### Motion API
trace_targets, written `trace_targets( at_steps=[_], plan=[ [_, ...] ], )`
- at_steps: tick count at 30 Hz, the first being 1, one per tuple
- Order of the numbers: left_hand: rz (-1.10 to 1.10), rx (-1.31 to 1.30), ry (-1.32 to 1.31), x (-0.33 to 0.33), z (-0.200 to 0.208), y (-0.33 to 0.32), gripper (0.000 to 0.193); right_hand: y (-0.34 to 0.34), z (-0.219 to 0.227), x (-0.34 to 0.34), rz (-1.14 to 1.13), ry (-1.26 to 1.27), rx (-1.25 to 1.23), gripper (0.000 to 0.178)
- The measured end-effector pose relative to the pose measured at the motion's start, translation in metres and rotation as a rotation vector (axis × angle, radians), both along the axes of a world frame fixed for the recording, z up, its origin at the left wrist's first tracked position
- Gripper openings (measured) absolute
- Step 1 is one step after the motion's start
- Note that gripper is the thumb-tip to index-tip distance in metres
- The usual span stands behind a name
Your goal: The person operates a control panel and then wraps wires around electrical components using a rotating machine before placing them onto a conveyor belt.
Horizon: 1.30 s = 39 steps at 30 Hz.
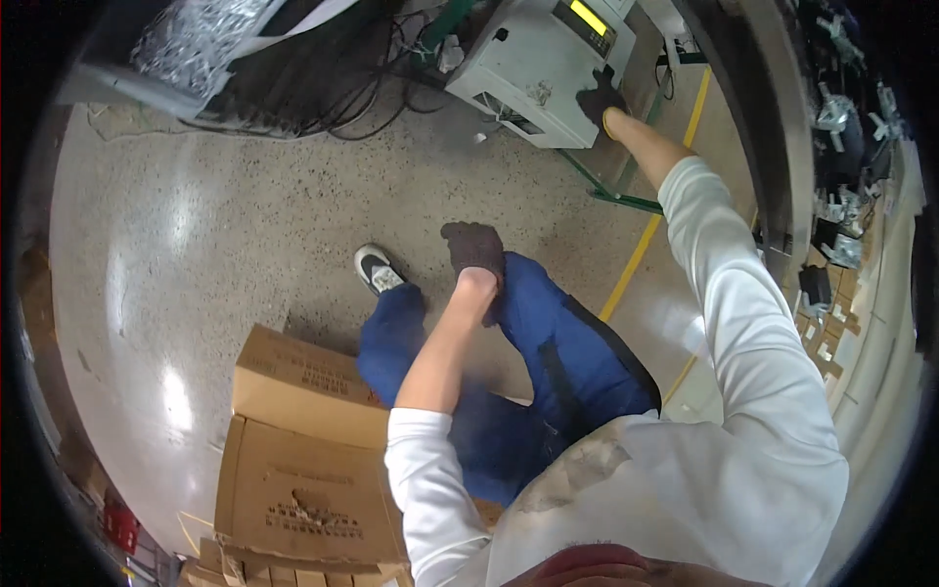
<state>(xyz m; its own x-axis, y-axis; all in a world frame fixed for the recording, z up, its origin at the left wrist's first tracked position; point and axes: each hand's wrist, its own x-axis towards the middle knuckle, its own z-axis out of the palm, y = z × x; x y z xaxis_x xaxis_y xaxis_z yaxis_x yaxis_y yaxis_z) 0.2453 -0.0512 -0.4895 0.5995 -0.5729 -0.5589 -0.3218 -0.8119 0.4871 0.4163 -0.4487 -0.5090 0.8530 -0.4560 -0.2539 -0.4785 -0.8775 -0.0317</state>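
Dark knit gloves cover both hands; the right hand point(601, 97) touches the right side of a pale grey machine point(533, 73), fingers partly spread, and whether they grip anything cannot be told. The left hand point(474, 248) curls loosely against the knee of the blue trousers point(577, 352), no object visible in it, its palm hidden. The machine stands ahead, beside a green frame point(626, 202); its boxy housing looks stiff and heavy, probably smooth under a glove, best held by its lower edges, away from the lit display point(589, 17). Beyond, a bin point(147, 90) at upper left holds shiny clear-wrapped pieces point(196, 44); a cardboard carton point(293, 465) sits lower left, its contents unseen.
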Motion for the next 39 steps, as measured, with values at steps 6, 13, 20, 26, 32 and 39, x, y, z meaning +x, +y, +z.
trace_targets(
  at_steps=[6,13,20,26,32,39],
  plan=[
    [0.056,0.229,-0.074,-0.024,-0.093,-0.025,0.018,0.023,-0.002,0.026,-0.193,0.111,0.262,0.08],
    [-0.222,0.228,-0.437,0.051,-0.03,-0.066,0.013,-0.153,0.012,0.001,-0.127,-0.39,0.39,0.079],
    [-0.175,0.38,-0.333,0.059,-0.042,-0.03,0.013,-0.058,0.029,-0.006,-0.313,-0.592,0.416,0.074],
    [-0.235,0.376,-0.473,0.061,-0.064,-0.023,0.018,-0.054,0.045,0.0,-0.478,-0.767,0.366,0.07],
    [-0.211,0.353,-0.519,0.071,-0.057,-0.039,0.011,-0.06,0.044,0.0,-0.639,-0.891,0.29,0.066],
    [-0.312,0.387,-0.379,0.094,-0.069,-0.023,0.033,-0.04,0.027,0.003,-0.814,-0.962,0.228,0.062]
  ],
)
